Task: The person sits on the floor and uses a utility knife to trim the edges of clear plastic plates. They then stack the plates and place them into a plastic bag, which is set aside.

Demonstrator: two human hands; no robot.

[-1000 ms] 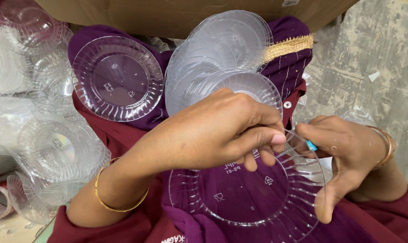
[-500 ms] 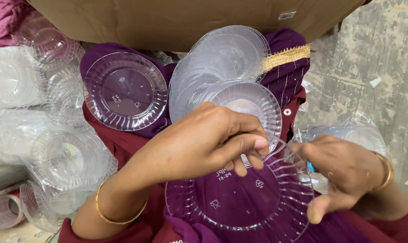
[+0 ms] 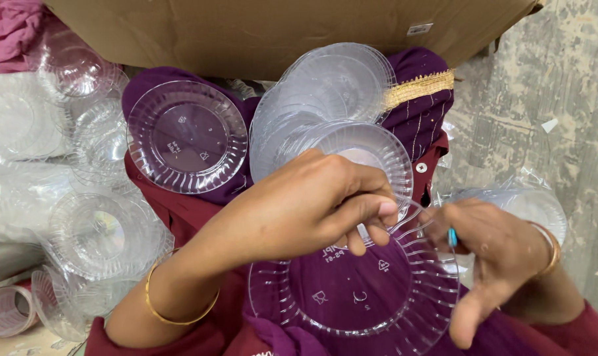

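1. At the far left, clear plastic plates in film wrap [image 3: 22,171] are seen heaped beside the lap; these are judged to be stock outside the present handling, though whether finished or waiting cannot be told.
2. A roll of tape [image 3: 2,310] is seen at the lower left corner, touched by neither hand.
3. One single clear plate [image 3: 187,135] is laid face up on the purple cloth [image 3: 418,72], apart from both hands; it is judged to be set aside.
4. A fanned stack of clear plates [image 3: 332,86] is rested against the cardboard box [image 3: 259,33], above the hands. It is judged to be either the supply or the finished pile; which one cannot be told.
5. The left hand [image 3: 305,204] is held over the lap with its grip closed: thumb and fingertips [image 3: 385,209] are pinched on the upper rim of the plate in hand [image 3: 358,296], which lies on the lap directly below.
6. The right hand [image 3: 497,257] is held at the right rim of the same plate. A small blue-tipped tool [image 3: 452,237] is pinched between its fingers, the remaining fingers being loosely spread.
7. Work on this plate is judged to be under way, not finished: both hands are engaged at its rim.
8. At the far right, a further wrapped plate [image 3: 530,201] is seen on the concrete floor [image 3: 563,99].
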